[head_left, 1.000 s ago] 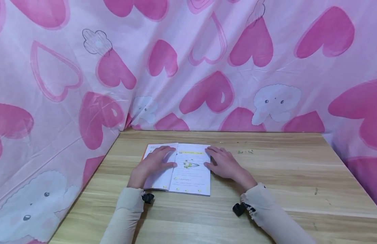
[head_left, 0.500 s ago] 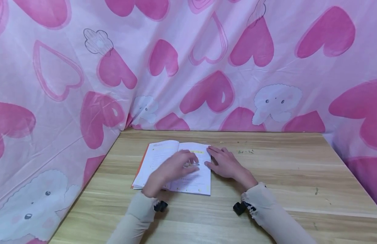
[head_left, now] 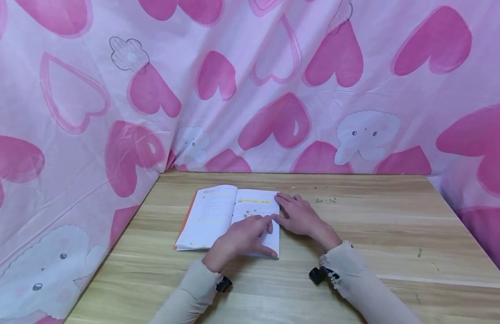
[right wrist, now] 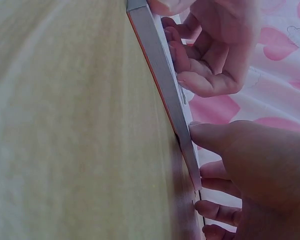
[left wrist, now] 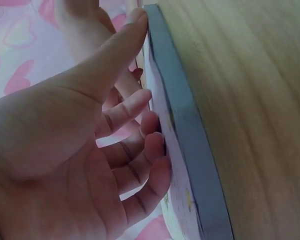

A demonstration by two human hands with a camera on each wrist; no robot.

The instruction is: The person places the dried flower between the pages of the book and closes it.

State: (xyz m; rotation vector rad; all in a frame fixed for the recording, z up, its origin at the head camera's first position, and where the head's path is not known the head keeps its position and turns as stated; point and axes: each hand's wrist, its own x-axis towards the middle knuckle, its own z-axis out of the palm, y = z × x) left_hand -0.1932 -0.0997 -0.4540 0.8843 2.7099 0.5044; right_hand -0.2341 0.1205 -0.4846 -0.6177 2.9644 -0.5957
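An open book [head_left: 217, 211] with white printed pages and an orange cover edge lies on the wooden table. My left hand [head_left: 246, 238] reaches across the lower part of the right page, its thumb tip at the near right corner. In the left wrist view, the loosely bent fingers [left wrist: 157, 175] of that hand touch the page, and the thumb lies along the page block's edge. At the book's right edge rests my right hand [head_left: 300, 218], fingers spread and thumb [right wrist: 210, 136] against the side of the pages. Part of the right page is hidden under the left hand.
A pink curtain [head_left: 270, 67] with hearts and white cartoon animals hangs behind and left of the table [head_left: 375, 252]. Small green bits [head_left: 326, 200] lie on the tabletop beyond the right hand. Each wrist carries a small black camera [head_left: 317, 276].
My left hand has left the left page and moved right and nearer, across the spine to the right page's near corner. The left page now shows uncovered. My right hand stays put.
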